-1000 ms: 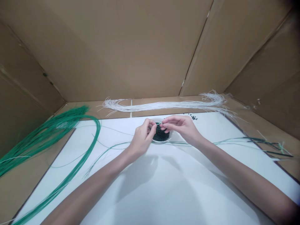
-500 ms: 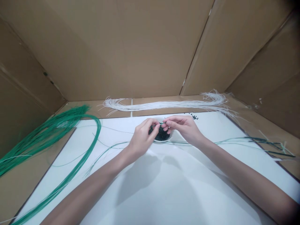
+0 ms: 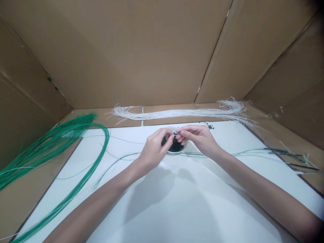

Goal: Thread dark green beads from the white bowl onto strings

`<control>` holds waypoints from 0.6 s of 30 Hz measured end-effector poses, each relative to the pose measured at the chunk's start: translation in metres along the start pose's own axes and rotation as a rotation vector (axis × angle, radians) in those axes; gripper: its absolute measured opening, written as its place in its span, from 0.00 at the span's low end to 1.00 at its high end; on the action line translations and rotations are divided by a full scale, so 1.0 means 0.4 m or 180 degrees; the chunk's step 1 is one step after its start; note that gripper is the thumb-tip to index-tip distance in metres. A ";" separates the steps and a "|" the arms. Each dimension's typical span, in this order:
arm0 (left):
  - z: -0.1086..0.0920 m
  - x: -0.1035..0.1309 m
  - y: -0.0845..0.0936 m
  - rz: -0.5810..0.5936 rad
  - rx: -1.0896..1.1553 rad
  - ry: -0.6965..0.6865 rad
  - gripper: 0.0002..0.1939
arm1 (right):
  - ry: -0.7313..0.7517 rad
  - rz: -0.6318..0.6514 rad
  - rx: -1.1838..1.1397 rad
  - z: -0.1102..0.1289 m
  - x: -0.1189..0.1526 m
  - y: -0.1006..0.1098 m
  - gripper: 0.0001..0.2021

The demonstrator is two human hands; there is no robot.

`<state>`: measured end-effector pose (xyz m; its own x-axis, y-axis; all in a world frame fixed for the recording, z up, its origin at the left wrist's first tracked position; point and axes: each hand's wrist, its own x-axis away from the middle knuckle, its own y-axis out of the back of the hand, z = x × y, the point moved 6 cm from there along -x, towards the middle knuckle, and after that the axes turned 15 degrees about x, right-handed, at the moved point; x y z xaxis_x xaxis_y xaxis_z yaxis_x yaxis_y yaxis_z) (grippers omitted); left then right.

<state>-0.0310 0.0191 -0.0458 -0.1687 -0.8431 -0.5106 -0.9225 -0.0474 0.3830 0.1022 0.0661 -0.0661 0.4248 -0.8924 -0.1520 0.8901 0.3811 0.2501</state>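
Above a white bowl (image 3: pixel 174 152) filled with small black beads (image 3: pixel 175 145), my two hands meet with their fingertips almost touching. My left hand (image 3: pixel 155 146) is closed in a pinch on a thin green string (image 3: pixel 176 135), a short bit of which shows pale and green between the hands. Thumb and fingers of my right hand (image 3: pixel 198 137) are pinched together at the other side of that bit. Whatever it grips is too small to make out. The bowl's left and back rim is partly hidden by my fingers.
A large bundle of green strings (image 3: pixel 97 160) curves along the left side. White strings (image 3: pixel 172 114) lie along the back. Loose beads (image 3: pixel 210 126) are scattered behind my right hand. Beaded strands (image 3: pixel 291 155) rest at the right edge of the white board (image 3: pixel 174 202). Cardboard walls (image 3: pixel 131 54) surround it.
Both hands stay over the bowl in nearly the same place. Only the fingertips have shifted slightly around the small bit of string between them.
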 end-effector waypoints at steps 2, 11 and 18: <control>0.002 0.001 0.000 -0.0003 0.0004 0.0005 0.06 | -0.0003 -0.0034 0.0026 0.000 0.000 0.001 0.09; 0.001 0.001 0.000 -0.0020 -0.0028 -0.0008 0.06 | 0.0049 -0.0082 0.0190 0.005 0.002 0.003 0.10; 0.001 0.000 -0.005 0.0069 -0.0068 -0.0027 0.08 | 0.0267 -0.0093 0.0760 0.016 0.003 0.004 0.11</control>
<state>-0.0293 0.0191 -0.0468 -0.1916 -0.8396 -0.5084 -0.9111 -0.0406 0.4103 0.1031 0.0639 -0.0600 0.4205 -0.8753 -0.2387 0.8421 0.2786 0.4617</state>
